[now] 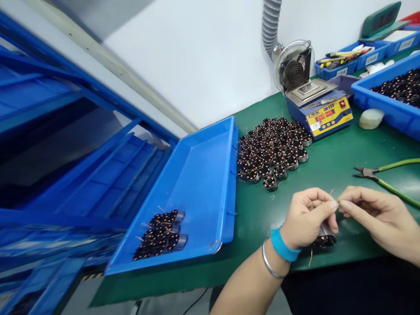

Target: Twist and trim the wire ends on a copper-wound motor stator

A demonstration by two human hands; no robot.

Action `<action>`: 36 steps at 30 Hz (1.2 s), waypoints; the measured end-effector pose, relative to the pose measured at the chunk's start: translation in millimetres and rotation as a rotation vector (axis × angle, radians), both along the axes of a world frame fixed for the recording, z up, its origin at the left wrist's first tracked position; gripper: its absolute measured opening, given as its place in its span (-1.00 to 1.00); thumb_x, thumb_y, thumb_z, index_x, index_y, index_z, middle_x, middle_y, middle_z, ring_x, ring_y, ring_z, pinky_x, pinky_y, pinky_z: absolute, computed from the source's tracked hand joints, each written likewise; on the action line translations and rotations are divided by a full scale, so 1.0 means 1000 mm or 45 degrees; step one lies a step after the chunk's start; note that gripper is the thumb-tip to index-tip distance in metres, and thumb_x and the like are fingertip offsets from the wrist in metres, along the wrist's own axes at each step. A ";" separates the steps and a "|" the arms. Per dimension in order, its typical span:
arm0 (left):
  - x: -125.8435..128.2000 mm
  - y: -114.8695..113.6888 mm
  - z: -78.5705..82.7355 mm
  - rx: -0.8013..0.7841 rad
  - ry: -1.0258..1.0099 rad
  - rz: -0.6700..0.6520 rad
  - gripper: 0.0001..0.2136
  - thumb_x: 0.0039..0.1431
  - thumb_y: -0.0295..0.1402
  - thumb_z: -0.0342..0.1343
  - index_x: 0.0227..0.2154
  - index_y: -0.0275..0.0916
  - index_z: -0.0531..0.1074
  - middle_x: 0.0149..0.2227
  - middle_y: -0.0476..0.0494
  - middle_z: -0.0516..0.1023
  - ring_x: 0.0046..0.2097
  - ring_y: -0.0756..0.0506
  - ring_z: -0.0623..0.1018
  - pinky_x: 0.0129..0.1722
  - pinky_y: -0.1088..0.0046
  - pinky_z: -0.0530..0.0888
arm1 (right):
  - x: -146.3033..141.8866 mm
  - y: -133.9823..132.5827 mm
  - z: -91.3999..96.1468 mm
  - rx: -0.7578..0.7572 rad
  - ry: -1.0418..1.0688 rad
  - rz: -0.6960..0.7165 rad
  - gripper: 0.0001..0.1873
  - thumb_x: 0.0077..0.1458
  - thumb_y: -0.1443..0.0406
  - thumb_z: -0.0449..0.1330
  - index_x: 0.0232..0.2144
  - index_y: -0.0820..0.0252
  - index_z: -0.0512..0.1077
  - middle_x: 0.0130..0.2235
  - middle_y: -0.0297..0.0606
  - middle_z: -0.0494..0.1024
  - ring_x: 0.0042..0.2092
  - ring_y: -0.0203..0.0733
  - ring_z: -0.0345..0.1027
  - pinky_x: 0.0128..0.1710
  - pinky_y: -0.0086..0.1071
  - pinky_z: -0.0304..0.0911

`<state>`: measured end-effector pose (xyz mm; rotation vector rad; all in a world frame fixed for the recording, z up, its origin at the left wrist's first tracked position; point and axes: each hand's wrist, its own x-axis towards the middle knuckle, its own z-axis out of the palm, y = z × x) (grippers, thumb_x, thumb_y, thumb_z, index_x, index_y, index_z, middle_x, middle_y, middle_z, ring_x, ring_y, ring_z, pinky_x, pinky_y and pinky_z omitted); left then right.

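My left hand, with a blue band and a silver bangle at the wrist, is closed around a small wound motor stator. The stator's black end with copper windings shows below my fingers, and a loose copper wire hangs from it. Thumb and forefinger of my right hand pinch a thin copper wire right beside my left fingertips. Most of the stator is hidden behind my left hand. Green-handled cutting pliers lie on the green mat beyond my right hand.
Many similar stators stand grouped behind my hands. To the left, a blue tray holds several more. A solder pot with a digital display stands under a grey exhaust hose. Another blue bin full of stators sits at right.
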<state>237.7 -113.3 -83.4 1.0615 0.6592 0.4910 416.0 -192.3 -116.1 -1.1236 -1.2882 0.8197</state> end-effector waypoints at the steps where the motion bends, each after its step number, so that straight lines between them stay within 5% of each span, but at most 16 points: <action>1: 0.000 0.001 -0.001 -0.023 -0.008 -0.003 -0.44 0.03 0.08 0.66 -0.39 -0.21 0.47 -0.60 0.01 0.55 -0.58 0.02 0.49 -0.49 0.52 0.45 | 0.000 0.001 -0.001 0.038 -0.024 -0.025 -0.48 0.50 -0.13 0.40 -0.36 0.11 0.68 -0.41 -0.25 0.65 -0.39 -0.19 0.54 -0.35 -0.43 0.53; 12: 0.001 0.000 -0.004 -0.064 0.019 0.008 -0.43 0.02 0.13 0.64 -0.38 -0.20 0.45 -0.60 0.03 0.52 -0.58 0.01 0.48 -0.50 0.51 0.44 | 0.010 -0.005 -0.001 0.522 -0.571 -0.136 -0.84 0.50 0.39 0.30 -0.14 0.02 0.62 -0.32 -0.29 0.71 -0.39 -0.17 0.62 -0.36 -0.32 0.52; 17: 0.000 0.001 0.002 -0.038 0.071 -0.029 -0.42 0.02 0.16 0.63 -0.40 -0.19 0.45 -0.61 0.02 0.51 -0.57 0.00 0.48 -0.49 0.50 0.44 | 0.044 -0.009 -0.010 0.820 -1.207 -0.171 -0.51 0.42 0.45 0.38 0.29 -0.07 0.63 0.08 -0.12 0.81 -0.02 0.09 0.75 0.07 -0.01 0.62; 19: 0.000 -0.002 0.005 0.018 0.107 -0.030 -0.44 0.07 0.15 0.60 -0.41 -0.18 0.45 -0.60 0.02 0.51 -0.57 0.01 0.47 -0.48 0.50 0.43 | 0.050 -0.007 -0.011 0.826 -1.288 -0.106 -0.54 0.46 0.44 0.34 0.29 -0.04 0.63 0.12 -0.10 0.80 0.04 0.09 0.74 0.15 0.03 0.59; 22: 0.000 -0.009 0.009 0.295 0.176 0.046 -0.53 0.20 0.03 0.56 -0.41 -0.19 0.47 -0.56 0.01 0.50 -0.53 0.04 0.40 -0.44 0.49 0.37 | 0.040 -0.002 -0.006 0.614 -0.997 -0.052 -0.84 0.56 0.34 0.27 -0.06 0.08 0.69 -0.16 -0.17 0.77 -0.22 -0.10 0.67 -0.16 -0.22 0.57; 25: -0.001 -0.014 0.010 0.621 0.216 0.116 -0.61 0.26 -0.13 0.54 -0.45 -0.20 0.48 -0.53 0.03 0.46 -0.46 0.04 0.37 -0.37 0.46 0.33 | 0.025 0.000 0.001 -0.032 -0.383 0.179 -0.34 0.66 -0.12 0.16 -0.41 0.13 0.56 -0.46 -0.24 0.56 -0.46 -0.17 0.47 -0.47 -0.33 0.41; 27: -0.001 -0.015 0.010 0.600 0.218 0.077 -0.62 0.26 -0.13 0.53 -0.45 -0.19 0.48 -0.53 0.02 0.47 -0.47 0.03 0.38 -0.38 0.45 0.33 | 0.023 -0.001 0.002 -0.260 -0.183 0.302 -0.19 0.60 -0.31 0.11 -0.47 0.13 0.54 -0.51 -0.24 0.51 -0.49 -0.14 0.45 -0.51 -0.32 0.41; 29: -0.002 -0.013 0.010 0.427 0.210 0.018 -0.61 0.25 -0.08 0.53 -0.42 -0.19 0.48 -0.54 0.01 0.50 -0.50 0.03 0.39 -0.42 0.47 0.35 | 0.029 -0.005 -0.001 -0.063 -0.303 0.189 -0.40 0.60 -0.16 0.24 -0.35 0.10 0.63 -0.41 -0.21 0.62 -0.41 -0.11 0.55 -0.42 -0.30 0.49; 31: -0.001 -0.012 0.009 0.277 0.203 -0.008 -0.59 0.22 -0.05 0.55 -0.40 -0.18 0.47 -0.55 0.02 0.50 -0.53 0.04 0.39 -0.45 0.49 0.36 | 0.040 -0.009 -0.006 0.355 -0.644 0.008 -0.86 0.54 0.16 0.38 -0.09 0.03 0.71 -0.22 -0.20 0.75 -0.27 -0.08 0.65 -0.27 -0.26 0.56; 33: -0.001 -0.011 0.009 0.222 0.198 -0.013 -0.57 0.22 -0.03 0.55 -0.40 -0.18 0.47 -0.55 0.01 0.51 -0.54 0.04 0.38 -0.45 0.50 0.37 | 0.048 -0.012 -0.013 0.707 -0.973 -0.064 -0.69 0.44 0.39 0.42 0.15 -0.04 0.71 -0.03 -0.19 0.80 -0.13 -0.04 0.70 -0.07 -0.19 0.59; 36: -0.001 -0.012 0.008 0.360 0.202 0.003 -0.61 0.26 -0.08 0.52 -0.41 -0.17 0.46 -0.54 0.01 0.49 -0.51 0.02 0.39 -0.42 0.47 0.35 | 0.046 -0.013 -0.015 0.783 -1.086 -0.089 -0.67 0.46 0.45 0.35 0.13 -0.02 0.72 -0.02 -0.19 0.81 -0.08 -0.04 0.70 0.07 -0.13 0.56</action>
